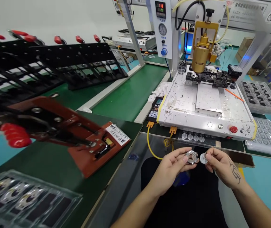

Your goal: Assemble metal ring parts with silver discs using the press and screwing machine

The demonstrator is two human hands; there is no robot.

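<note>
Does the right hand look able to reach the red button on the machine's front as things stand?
Probably yes: nothing visible blocks the red button, which sits beyond the right hand, though that hand holds a pale disc.

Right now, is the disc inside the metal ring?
No, the right hand holds the disc apart from the metal ring in the left hand.

A watch case (192, 161) is sitting in the left hand (173, 166), beside the disc (203, 159) in the right hand (222, 167). Beyond both hands, a benchtop machine (181, 109) is standing; left of the left hand, a toggle-clamp fixture (84, 160) is resting on the counter (61, 166), behind a blister tray (62, 209).
</note>
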